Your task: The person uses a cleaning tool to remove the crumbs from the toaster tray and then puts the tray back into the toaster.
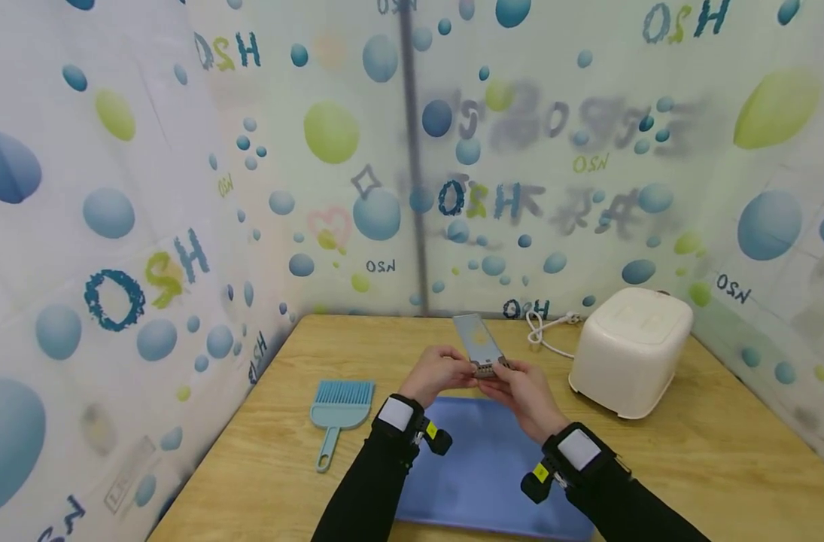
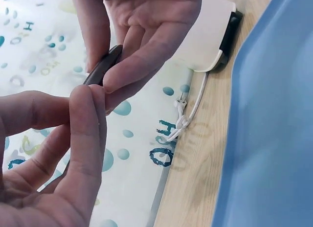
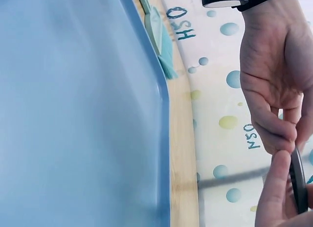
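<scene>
Both hands meet above the far edge of a blue tray [image 1: 479,467], pinching one small flat object. In the head view this object [image 1: 478,339] has a pale grey rectangular face and a darker lower end with a row of small marks. From the side it is a thin dark strip [image 2: 103,65]; its exact kind cannot be told. My left hand [image 1: 439,374] pinches its left lower corner, and my right hand [image 1: 525,395] pinches the right one. The fingertips of the left hand [image 2: 73,139] and right hand [image 2: 151,36] nearly touch and cover part of it.
A light blue brush [image 1: 342,414] lies on the wooden table [image 1: 263,452], left of the tray. At the back right stands a cream toaster-like appliance [image 1: 631,350] with a white cord [image 1: 550,327]. Patterned curtains [image 1: 330,226] enclose the table's left, back and right sides.
</scene>
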{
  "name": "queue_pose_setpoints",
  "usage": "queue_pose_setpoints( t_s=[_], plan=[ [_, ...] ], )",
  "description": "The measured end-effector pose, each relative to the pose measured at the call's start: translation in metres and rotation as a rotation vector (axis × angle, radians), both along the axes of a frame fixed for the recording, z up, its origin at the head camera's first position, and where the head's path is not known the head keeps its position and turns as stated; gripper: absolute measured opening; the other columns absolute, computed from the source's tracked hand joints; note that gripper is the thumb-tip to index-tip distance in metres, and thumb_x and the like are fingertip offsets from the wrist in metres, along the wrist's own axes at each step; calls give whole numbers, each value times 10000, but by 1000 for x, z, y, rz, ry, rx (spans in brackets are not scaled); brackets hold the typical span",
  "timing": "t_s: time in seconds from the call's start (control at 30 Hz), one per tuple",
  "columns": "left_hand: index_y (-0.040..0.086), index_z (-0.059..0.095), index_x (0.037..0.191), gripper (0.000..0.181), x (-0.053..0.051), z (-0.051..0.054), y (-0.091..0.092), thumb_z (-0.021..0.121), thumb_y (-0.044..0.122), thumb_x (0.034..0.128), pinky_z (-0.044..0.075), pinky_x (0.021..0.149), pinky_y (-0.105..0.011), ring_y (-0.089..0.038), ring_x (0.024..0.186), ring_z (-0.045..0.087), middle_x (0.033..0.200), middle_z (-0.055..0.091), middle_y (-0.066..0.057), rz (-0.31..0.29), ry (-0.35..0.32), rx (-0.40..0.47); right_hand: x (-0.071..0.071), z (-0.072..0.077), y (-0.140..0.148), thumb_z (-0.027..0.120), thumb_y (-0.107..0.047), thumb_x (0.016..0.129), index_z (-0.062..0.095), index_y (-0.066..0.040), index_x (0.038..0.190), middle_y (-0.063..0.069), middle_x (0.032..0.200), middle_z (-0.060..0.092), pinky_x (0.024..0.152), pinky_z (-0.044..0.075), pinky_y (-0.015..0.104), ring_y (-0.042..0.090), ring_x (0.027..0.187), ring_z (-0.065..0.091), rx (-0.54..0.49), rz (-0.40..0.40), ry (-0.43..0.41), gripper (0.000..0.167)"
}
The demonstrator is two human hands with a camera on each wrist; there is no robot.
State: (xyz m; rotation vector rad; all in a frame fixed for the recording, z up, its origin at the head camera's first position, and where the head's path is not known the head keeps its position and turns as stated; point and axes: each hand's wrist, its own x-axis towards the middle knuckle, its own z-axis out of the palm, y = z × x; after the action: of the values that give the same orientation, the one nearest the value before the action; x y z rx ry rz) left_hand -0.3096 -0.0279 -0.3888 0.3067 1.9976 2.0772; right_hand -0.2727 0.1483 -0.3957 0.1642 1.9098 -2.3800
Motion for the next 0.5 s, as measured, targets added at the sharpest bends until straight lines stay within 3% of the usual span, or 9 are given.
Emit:
queue_pose_setpoints(
  t_s=[0.23,0.5],
  plan=[
    [-13,658,933,71,0,1,9,708,37,922,605,792,-376,-179,738,731,885,707,-145,54,7,-18,-1,0,-2,485,-203,1081,340,35,1489,117,1160,680,866,571,280,148,924,710,-13,-39,-3,494],
    [-32,661,947,69,11,5,17,702,20,928,606,770,-342,-175,742,733,907,699,-142,45,14,-8,0,-3,-1,458,-212,1088,343,38,1442,27,996,678,800,558,249,124,846,666,-1,-68,27,448]
  ],
)
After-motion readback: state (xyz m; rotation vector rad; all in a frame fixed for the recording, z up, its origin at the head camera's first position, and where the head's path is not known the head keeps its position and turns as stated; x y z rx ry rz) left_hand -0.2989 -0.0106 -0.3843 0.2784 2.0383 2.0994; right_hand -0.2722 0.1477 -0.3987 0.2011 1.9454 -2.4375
